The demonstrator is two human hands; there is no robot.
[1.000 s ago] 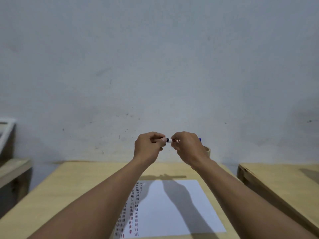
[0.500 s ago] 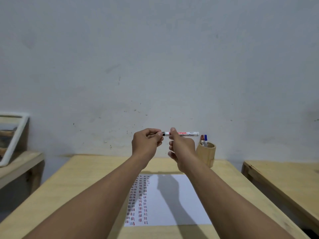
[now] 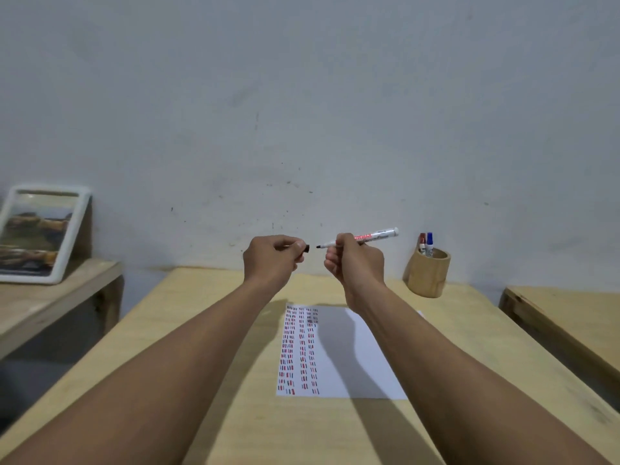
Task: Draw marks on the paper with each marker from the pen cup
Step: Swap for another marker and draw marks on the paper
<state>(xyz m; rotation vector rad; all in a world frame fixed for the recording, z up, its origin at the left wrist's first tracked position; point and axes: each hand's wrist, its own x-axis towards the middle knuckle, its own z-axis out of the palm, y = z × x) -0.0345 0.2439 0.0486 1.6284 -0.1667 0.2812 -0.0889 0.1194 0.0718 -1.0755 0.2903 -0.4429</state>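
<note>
The head view shows the right hand (image 3: 355, 263) closed around an uncapped white marker (image 3: 365, 237) and the left hand (image 3: 273, 260) pinching its black cap (image 3: 306, 247) just left of the tip, both above the paper (image 3: 352, 357) on the table (image 3: 208, 330), while the pen cup (image 3: 427, 276) stands far right.

The paper (image 3: 352, 357) lies on the counter (image 3: 201, 323). The pen cup (image 3: 427, 275) stands behind it to the right, two markers (image 3: 426, 244) inside. A framed picture (image 3: 40, 234) leans far left.
</note>
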